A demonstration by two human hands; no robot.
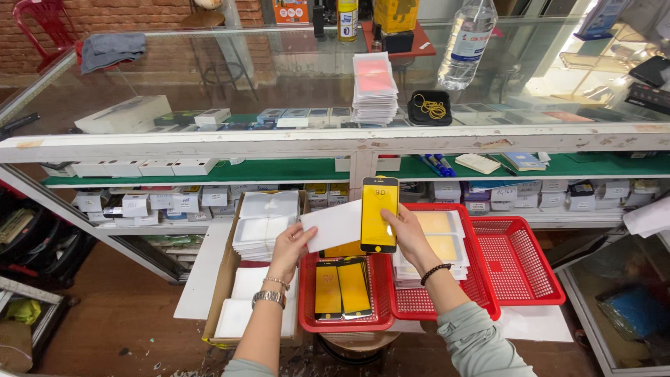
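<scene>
My left hand (290,246) holds a flat white sleeve (335,225) by its lower left corner, tilted up to the right. My right hand (407,234) grips a yellow and black phone screen protector (379,213) upright, its left edge overlapping the sleeve. Below both hands a red basket (310,315) holds two more yellow and black protectors (342,289) lying side by side. A second red basket (481,279), under my right forearm, carries a stack of protectors in white sleeves (440,237).
A cardboard box (225,279) of bundled white sleeves sits at left. An empty red basket (520,262) is at right. A glass counter (279,77) ahead carries a stack of packets (375,87), a water bottle (466,43) and a black tray of rubber bands (430,107); shelves of small boxes lie below.
</scene>
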